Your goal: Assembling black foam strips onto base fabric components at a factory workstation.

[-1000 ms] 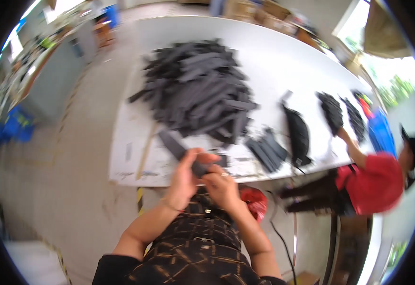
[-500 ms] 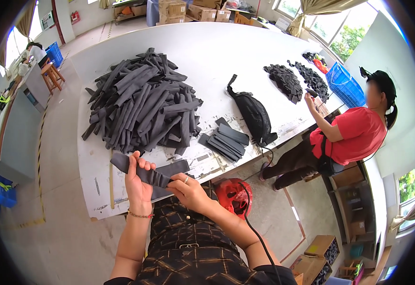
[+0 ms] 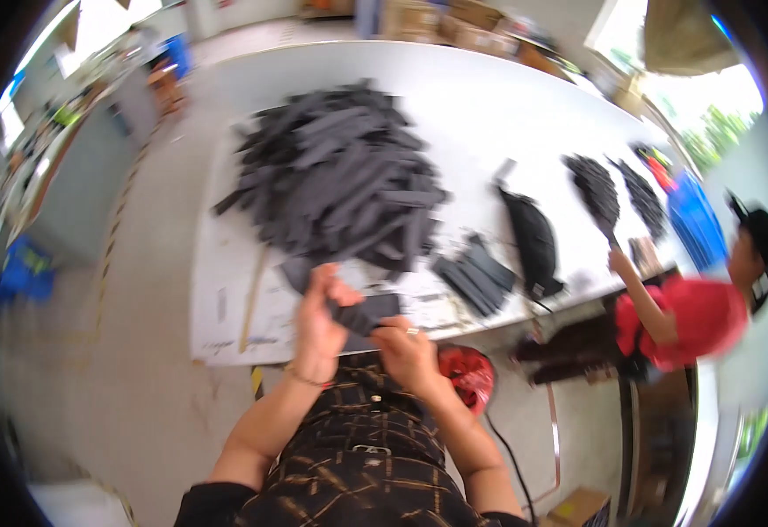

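Note:
My left hand (image 3: 318, 327) is closed on a dark grey fabric strip (image 3: 355, 318) in front of me, thumb upward. At the strip's other end my right hand (image 3: 407, 353), with a ring on one finger, pinches the cloth. One end of the strip sticks out past the left hand toward the table. Another flat dark piece (image 3: 382, 306) lies at the table edge just behind the hands. Beyond them rises a big heap of similar grey strips (image 3: 340, 176). To its right is a neat group of flat strips (image 3: 476, 277). The picture is blurred by motion.
A black waist bag (image 3: 532, 241) lies on the white table (image 3: 463, 97). Farther right are small dark heaps (image 3: 593, 189) and a blue basket (image 3: 697, 220). A co-worker in red (image 3: 687, 321) stands at the right edge. A red bag-lined bin (image 3: 467, 378) stands below the table.
The whole view has swung, so the table and heap sit farther right in the picture. Both hands keep hold of the strip. The co-worker's hand is now at a dark heap.

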`<state>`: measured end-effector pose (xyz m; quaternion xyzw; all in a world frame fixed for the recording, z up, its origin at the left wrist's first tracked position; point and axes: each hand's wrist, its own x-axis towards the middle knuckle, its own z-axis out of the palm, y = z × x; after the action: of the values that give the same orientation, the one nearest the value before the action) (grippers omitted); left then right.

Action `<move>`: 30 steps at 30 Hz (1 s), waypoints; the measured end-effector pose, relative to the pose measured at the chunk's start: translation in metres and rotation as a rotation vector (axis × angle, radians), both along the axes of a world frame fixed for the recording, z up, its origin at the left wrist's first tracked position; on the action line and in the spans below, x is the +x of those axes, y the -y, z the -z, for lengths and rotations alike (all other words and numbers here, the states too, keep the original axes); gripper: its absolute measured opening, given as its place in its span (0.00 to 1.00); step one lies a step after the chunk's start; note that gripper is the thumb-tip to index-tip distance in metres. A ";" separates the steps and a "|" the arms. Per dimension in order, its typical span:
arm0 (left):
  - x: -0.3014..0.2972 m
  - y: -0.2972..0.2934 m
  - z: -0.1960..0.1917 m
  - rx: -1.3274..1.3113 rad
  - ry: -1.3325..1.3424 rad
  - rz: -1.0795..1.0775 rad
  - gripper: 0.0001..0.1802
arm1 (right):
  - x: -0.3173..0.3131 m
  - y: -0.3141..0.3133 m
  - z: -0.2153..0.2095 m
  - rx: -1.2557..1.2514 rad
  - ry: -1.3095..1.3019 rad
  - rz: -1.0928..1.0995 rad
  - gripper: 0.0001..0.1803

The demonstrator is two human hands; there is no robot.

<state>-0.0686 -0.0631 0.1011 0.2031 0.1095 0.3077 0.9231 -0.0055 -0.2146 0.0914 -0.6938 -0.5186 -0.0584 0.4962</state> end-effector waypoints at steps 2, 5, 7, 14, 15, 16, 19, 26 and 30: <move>0.007 0.007 -0.010 -0.033 0.010 0.008 0.12 | 0.000 0.002 -0.004 -0.010 0.017 0.050 0.08; 0.002 0.005 -0.005 -0.054 0.070 0.006 0.14 | -0.001 0.000 -0.003 0.015 0.001 0.051 0.08; -0.002 0.005 -0.007 -0.047 0.091 -0.019 0.16 | -0.003 -0.003 -0.007 0.036 0.011 0.036 0.09; -0.007 -0.001 -0.006 -0.051 0.138 -0.032 0.17 | -0.007 -0.012 -0.008 0.017 0.009 0.022 0.10; -0.008 -0.001 -0.005 -0.053 0.141 -0.040 0.17 | -0.008 -0.013 -0.008 0.014 0.008 0.018 0.10; -0.008 0.000 -0.004 -0.055 0.141 -0.043 0.17 | -0.009 -0.013 -0.008 0.008 0.003 0.021 0.10; -0.007 0.004 -0.002 -0.065 0.121 -0.042 0.16 | -0.010 -0.009 -0.008 -0.007 -0.005 0.033 0.10; -0.006 -0.004 0.003 -0.040 0.020 -0.085 0.18 | -0.007 -0.014 -0.015 -0.102 -0.129 -0.013 0.07; -0.019 -0.007 -0.003 0.208 -0.119 -0.266 0.20 | -0.014 -0.032 -0.002 0.036 -0.902 -0.141 0.12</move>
<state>-0.0873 -0.0566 0.1037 0.2994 0.1575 0.4243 0.8400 -0.0198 -0.1830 0.0930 -0.6042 -0.2955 0.2744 0.6873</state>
